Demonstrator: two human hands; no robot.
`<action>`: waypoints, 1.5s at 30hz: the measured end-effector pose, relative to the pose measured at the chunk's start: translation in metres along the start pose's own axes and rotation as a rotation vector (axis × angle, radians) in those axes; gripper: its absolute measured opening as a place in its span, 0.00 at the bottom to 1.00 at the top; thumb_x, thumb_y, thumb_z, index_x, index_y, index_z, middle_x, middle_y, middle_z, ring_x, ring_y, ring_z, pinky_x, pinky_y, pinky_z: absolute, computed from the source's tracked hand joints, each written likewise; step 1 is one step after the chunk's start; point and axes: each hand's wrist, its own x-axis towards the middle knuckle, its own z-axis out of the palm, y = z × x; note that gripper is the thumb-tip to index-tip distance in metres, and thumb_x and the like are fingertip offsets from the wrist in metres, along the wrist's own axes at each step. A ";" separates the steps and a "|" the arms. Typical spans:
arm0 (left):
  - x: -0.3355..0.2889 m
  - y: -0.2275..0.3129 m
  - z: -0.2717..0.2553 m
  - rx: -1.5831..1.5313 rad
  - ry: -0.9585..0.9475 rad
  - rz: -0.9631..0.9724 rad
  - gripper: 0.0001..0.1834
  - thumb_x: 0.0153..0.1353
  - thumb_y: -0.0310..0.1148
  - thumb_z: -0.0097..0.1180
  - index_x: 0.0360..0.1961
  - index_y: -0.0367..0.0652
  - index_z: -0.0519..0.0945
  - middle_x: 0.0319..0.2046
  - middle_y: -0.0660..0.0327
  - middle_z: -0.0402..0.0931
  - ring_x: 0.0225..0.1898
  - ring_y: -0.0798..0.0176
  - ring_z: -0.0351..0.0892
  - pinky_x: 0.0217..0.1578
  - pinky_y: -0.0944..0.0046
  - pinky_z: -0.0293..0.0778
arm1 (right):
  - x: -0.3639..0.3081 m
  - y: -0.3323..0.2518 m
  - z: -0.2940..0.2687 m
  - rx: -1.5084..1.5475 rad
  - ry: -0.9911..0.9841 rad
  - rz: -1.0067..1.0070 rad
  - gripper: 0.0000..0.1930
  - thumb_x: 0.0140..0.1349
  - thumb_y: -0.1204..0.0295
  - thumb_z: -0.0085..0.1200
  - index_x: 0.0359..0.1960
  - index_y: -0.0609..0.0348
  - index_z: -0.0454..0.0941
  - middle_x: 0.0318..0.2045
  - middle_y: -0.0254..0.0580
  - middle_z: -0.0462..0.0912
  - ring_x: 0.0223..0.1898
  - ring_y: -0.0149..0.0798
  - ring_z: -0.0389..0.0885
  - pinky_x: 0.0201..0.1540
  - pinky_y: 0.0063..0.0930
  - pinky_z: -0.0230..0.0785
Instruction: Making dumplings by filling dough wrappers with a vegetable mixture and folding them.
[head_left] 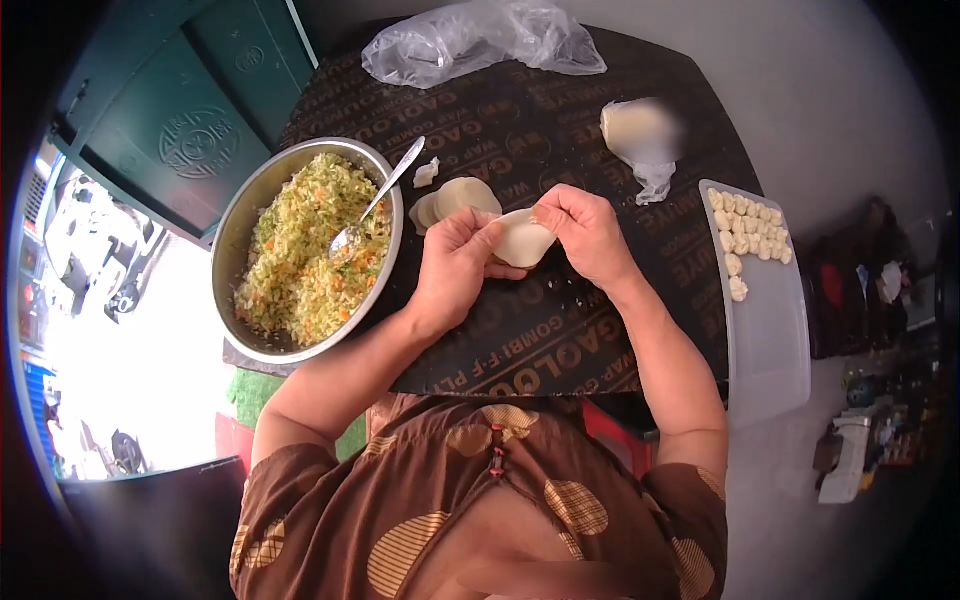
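Note:
A round, pale dumpling wrapper [524,241] is stretched between my two hands above the table. My left hand [459,257] pinches its left edge, the thumb on top and fingers below. At the opposite edge, my right hand [583,232] grips it between thumb and fingers. Just beyond my left hand lies a loose pile of wrappers [466,193]. To the left stands a large steel bowl [226,290] of chopped vegetable filling [300,250], green, pale and orange. A metal spoon [392,180] leans in it, its handle over the right rim.
A translucent tray [768,340] at the right edge bears rows of small folded dumplings [745,225] at its far end. At the back right lies a packet of wrappers [640,128] in plastic. A crumpled clear bag [480,45] rests on the dark printed table [500,120]. A green door [190,110] stands left.

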 end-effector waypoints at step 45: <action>0.004 0.004 -0.003 -0.080 -0.150 -0.162 0.13 0.63 0.23 0.51 0.48 0.26 0.72 0.41 0.49 0.79 0.39 0.57 0.83 0.40 0.63 0.83 | 0.000 0.002 0.002 0.177 -0.054 0.002 0.08 0.65 0.71 0.53 0.31 0.63 0.77 0.22 0.24 0.74 0.25 0.17 0.66 0.26 0.15 0.59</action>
